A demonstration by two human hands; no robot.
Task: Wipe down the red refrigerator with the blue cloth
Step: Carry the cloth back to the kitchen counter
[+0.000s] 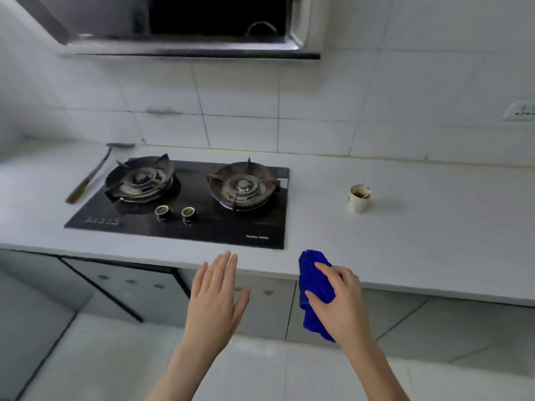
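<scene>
My right hand (341,302) grips a bunched blue cloth (314,287) just in front of the white countertop's front edge. The cloth hangs down below my fingers. My left hand (215,299) is held flat and open beside it, fingers together, holding nothing, over the cabinet fronts. No red refrigerator appears in this view.
A black two-burner gas hob (185,204) is set into the white countertop (405,241). A small stained cup (359,198) stands to its right. A long-handled utensil (89,175) lies left of the hob. A range hood (185,27) hangs above. A wall socket (521,111) is at far right.
</scene>
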